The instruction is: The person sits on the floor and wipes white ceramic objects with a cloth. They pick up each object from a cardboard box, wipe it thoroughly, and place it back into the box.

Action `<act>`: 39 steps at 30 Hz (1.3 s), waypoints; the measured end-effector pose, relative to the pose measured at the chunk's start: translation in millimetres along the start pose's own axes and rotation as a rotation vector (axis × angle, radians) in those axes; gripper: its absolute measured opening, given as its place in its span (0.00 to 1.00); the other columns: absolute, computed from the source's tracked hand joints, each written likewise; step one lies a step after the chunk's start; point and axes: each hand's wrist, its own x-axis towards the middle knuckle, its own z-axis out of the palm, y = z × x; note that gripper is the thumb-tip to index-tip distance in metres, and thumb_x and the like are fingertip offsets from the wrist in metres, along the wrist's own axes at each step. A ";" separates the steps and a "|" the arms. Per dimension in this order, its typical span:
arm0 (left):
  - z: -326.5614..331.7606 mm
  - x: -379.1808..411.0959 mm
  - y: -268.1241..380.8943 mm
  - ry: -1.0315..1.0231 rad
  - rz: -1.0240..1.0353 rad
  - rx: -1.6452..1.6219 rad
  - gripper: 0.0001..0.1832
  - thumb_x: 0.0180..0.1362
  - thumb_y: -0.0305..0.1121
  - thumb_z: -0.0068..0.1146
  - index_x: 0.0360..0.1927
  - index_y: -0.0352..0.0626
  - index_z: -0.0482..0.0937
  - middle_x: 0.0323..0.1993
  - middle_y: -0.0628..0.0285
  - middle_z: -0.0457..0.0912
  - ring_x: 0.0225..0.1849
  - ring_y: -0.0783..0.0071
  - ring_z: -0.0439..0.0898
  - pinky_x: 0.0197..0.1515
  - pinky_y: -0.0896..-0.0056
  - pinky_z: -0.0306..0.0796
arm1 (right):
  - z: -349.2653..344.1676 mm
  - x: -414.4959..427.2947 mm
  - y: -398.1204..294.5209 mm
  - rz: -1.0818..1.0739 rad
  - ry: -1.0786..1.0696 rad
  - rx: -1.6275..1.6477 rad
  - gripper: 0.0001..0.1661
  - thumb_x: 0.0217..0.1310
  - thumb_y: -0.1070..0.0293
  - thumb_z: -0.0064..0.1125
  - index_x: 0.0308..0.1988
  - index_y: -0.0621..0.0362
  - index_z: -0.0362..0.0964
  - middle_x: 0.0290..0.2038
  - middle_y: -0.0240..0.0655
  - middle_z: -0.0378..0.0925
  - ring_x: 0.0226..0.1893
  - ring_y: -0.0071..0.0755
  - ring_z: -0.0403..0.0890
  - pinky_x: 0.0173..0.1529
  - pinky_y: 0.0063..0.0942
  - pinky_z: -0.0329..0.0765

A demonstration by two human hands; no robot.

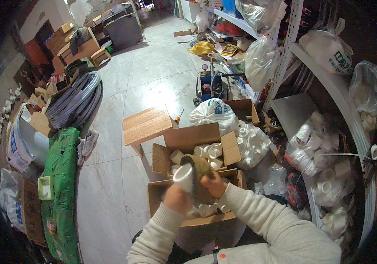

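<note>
My left hand (pixel 177 199) is closed around a white plastic pipe fitting (pixel 183 175), its round opening facing up. My right hand (pixel 214 184) grips a brownish-green cloth (pixel 202 170), which lies against the fitting's right side; what it is exactly cannot be told. Both hands are above a near cardboard box (pixel 208 221) that holds several white fittings (pixel 207 210). Just beyond stands another open cardboard box (pixel 191 137) with more white pipe fittings (pixel 214 152) in it.
A wooden stool (pixel 147 123) stands beyond the boxes, a screwdriver (pixel 179 115) by it. Bags of fittings (pixel 251 145) and metal shelving (pixel 333 89) are on the right. Left lie a green wrapped bundle (pixel 61 184), shoes (pixel 87 145) and coiled pipe (pixel 76 99).
</note>
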 end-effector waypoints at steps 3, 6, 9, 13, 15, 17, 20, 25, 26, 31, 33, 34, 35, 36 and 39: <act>-6.0 -2.6 4.6 -0.098 0.125 0.739 0.19 0.62 0.42 0.39 0.52 0.44 0.67 0.48 0.56 0.73 0.47 0.61 0.76 0.46 0.56 0.74 | -1.2 -0.3 -6.3 0.234 0.061 0.135 0.33 0.56 0.50 0.54 0.54 0.58 0.57 0.42 0.31 0.68 0.43 0.25 0.68 0.48 0.26 0.68; 6.7 -6.1 10.0 -0.153 -0.241 -0.681 0.20 0.59 0.44 0.44 0.53 0.48 0.66 0.51 0.59 0.72 0.48 0.61 0.75 0.48 0.56 0.73 | -21.1 -0.8 20.9 0.338 0.024 0.193 0.26 0.59 0.52 0.50 0.50 0.59 0.63 0.38 0.30 0.71 0.36 0.24 0.70 0.41 0.24 0.70; 13.0 -2.6 22.5 -0.311 -0.099 -0.459 0.21 0.58 0.44 0.45 0.53 0.49 0.66 0.51 0.59 0.71 0.51 0.61 0.73 0.51 0.58 0.70 | -20.3 4.7 31.2 0.550 0.056 0.498 0.30 0.57 0.50 0.53 0.52 0.59 0.60 0.40 0.31 0.70 0.40 0.28 0.70 0.47 0.24 0.68; 4.3 -6.3 34.5 -0.237 0.671 1.254 0.22 0.53 0.39 0.51 0.53 0.48 0.65 0.48 0.62 0.70 0.53 0.68 0.69 0.57 0.67 0.61 | 2.9 7.6 -0.1 -0.161 -0.259 -0.448 0.40 0.47 0.51 0.62 0.54 0.60 0.55 0.47 0.39 0.63 0.53 0.37 0.62 0.60 0.32 0.56; -0.3 -8.1 22.6 -0.213 0.168 0.455 0.23 0.51 0.38 0.53 0.52 0.50 0.66 0.47 0.63 0.71 0.53 0.67 0.69 0.56 0.67 0.60 | 2.0 8.2 -6.6 -0.170 -0.314 -0.502 0.38 0.46 0.54 0.64 0.53 0.59 0.57 0.49 0.40 0.62 0.54 0.37 0.61 0.59 0.34 0.56; -3.7 -10.0 23.3 -0.240 0.131 0.306 0.23 0.49 0.35 0.55 0.50 0.48 0.67 0.46 0.63 0.72 0.51 0.67 0.70 0.54 0.67 0.62 | -2.3 10.7 -9.3 -0.186 -0.364 -0.572 0.35 0.46 0.58 0.64 0.52 0.59 0.59 0.48 0.39 0.63 0.53 0.37 0.63 0.59 0.32 0.57; -3.2 -4.0 26.1 -0.270 0.660 1.183 0.23 0.47 0.31 0.56 0.49 0.44 0.68 0.44 0.61 0.73 0.49 0.67 0.72 0.51 0.68 0.65 | -4.1 13.3 -15.5 -0.182 -0.357 -0.474 0.30 0.44 0.66 0.64 0.48 0.59 0.63 0.45 0.38 0.67 0.49 0.36 0.67 0.56 0.31 0.61; -2.8 -6.5 17.7 -0.183 0.368 0.588 0.22 0.51 0.36 0.53 0.49 0.42 0.67 0.46 0.60 0.73 0.47 0.68 0.73 0.49 0.68 0.68 | 10.5 2.9 -19.2 -0.197 -0.105 -0.561 0.19 0.45 0.75 0.59 0.43 0.60 0.68 0.38 0.38 0.72 0.43 0.35 0.72 0.48 0.29 0.68; -19.8 -3.3 3.5 -0.134 0.319 0.361 0.26 0.52 0.42 0.54 0.52 0.42 0.64 0.47 0.60 0.72 0.48 0.70 0.73 0.50 0.69 0.68 | 13.4 2.9 -21.2 -0.180 -0.031 -0.609 0.18 0.46 0.75 0.58 0.42 0.60 0.69 0.37 0.37 0.72 0.41 0.35 0.73 0.47 0.28 0.69; -37.0 4.9 13.3 0.040 0.251 0.013 0.38 0.54 0.64 0.39 0.55 0.40 0.60 0.45 0.58 0.72 0.45 0.66 0.74 0.47 0.67 0.68 | 4.1 11.7 -30.0 0.231 0.049 -0.212 0.17 0.49 0.72 0.57 0.42 0.62 0.70 0.36 0.34 0.75 0.37 0.26 0.75 0.42 0.24 0.72; -23.7 -2.4 17.7 0.038 0.433 0.339 0.41 0.51 0.68 0.37 0.53 0.39 0.61 0.45 0.56 0.71 0.44 0.66 0.73 0.46 0.68 0.68 | -0.8 13.0 -30.7 0.371 0.081 -0.160 0.18 0.51 0.71 0.56 0.44 0.63 0.69 0.38 0.34 0.76 0.37 0.23 0.75 0.41 0.22 0.72; -19.3 -5.8 18.7 0.043 0.525 0.505 0.42 0.50 0.70 0.36 0.52 0.39 0.61 0.45 0.55 0.70 0.44 0.67 0.73 0.45 0.69 0.69 | -4.3 14.4 -24.9 0.408 0.101 -0.171 0.18 0.51 0.71 0.56 0.44 0.63 0.69 0.38 0.34 0.76 0.37 0.23 0.75 0.42 0.21 0.72; -17.2 -7.3 18.0 0.062 0.532 0.532 0.42 0.51 0.70 0.35 0.51 0.39 0.61 0.45 0.55 0.70 0.44 0.67 0.73 0.44 0.69 0.69 | -6.1 15.3 -21.9 0.444 0.122 -0.182 0.18 0.51 0.71 0.56 0.44 0.63 0.69 0.38 0.34 0.76 0.37 0.23 0.75 0.42 0.21 0.72; -16.2 -9.0 15.2 0.081 0.532 0.558 0.41 0.51 0.69 0.35 0.51 0.39 0.61 0.45 0.54 0.69 0.44 0.67 0.73 0.43 0.69 0.69 | -4.0 15.0 -23.8 0.465 0.103 -0.198 0.19 0.51 0.70 0.56 0.45 0.62 0.69 0.38 0.34 0.76 0.38 0.24 0.75 0.43 0.22 0.72; -24.5 -6.4 2.8 0.148 0.585 0.615 0.37 0.54 0.65 0.35 0.51 0.39 0.62 0.43 0.54 0.70 0.42 0.67 0.73 0.41 0.68 0.70 | -1.0 13.7 -19.3 0.415 0.047 -0.305 0.20 0.51 0.69 0.56 0.46 0.62 0.68 0.39 0.36 0.76 0.39 0.26 0.75 0.45 0.24 0.72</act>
